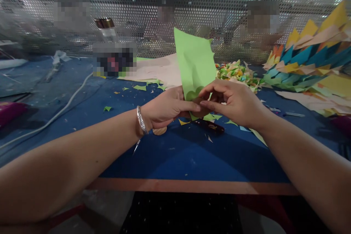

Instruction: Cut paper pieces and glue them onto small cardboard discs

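Note:
A light green sheet of paper (196, 64) stands upright over the blue table (170, 157), slightly curved. My left hand (171, 106) is closed on its lower edge, thumb in front. At the lower right of the sheet, my right hand (233, 103) has its thumb and index finger pinched together close to the left thumb; what lies between those fingertips is too small to make out. Beneath the hands are green scraps (212, 117), a dark-handled tool (212, 127) and a round wooden piece (159, 131), partly hidden by my left hand.
Large pale sheets (156, 66) and a clear bottle (109, 33) stand or lie behind. A pile of small folded papers (238, 73) and stacked colored points (307, 56) are at right. A white cable (68, 104) crosses the left. Perforated metal (186, 11) borders the back.

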`<state>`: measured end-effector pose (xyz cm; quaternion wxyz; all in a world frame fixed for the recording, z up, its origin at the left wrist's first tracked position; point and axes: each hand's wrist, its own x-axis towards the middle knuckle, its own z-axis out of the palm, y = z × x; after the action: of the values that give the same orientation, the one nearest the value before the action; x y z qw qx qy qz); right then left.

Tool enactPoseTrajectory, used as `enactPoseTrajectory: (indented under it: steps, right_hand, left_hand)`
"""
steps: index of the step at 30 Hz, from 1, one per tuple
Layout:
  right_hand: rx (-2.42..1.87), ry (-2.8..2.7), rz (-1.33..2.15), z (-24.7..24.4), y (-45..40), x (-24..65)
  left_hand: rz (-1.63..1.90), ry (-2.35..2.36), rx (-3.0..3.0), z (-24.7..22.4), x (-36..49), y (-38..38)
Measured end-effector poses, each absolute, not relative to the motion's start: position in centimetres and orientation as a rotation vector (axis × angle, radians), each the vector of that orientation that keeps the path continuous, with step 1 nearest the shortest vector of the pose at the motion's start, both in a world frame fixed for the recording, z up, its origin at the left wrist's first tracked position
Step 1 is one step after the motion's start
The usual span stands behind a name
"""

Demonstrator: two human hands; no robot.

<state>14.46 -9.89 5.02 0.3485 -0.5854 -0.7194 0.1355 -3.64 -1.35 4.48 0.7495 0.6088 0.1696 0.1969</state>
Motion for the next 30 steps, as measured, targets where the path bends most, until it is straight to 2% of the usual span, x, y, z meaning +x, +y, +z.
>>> enactPoseTrajectory:
  steps: [17,23,30]
  right_hand:
    - [-1.572,-1.71,0.327,5.2,-9.91,14.62]
    - [-1.567,-1.62,0.549,5.41,-9.77,14.43]
    - [-1.513,-1.591,0.526,5.2,-9.85,14.18]
  left_hand:
    - [0.671,0.331,1.478,4.35,-3.64,-1.52]
    - [0.775,0.394,1.526,4.67,-3.7,-1.66]
    - [0.641,0.457,1.345,4.11,-3.78,-1.97]
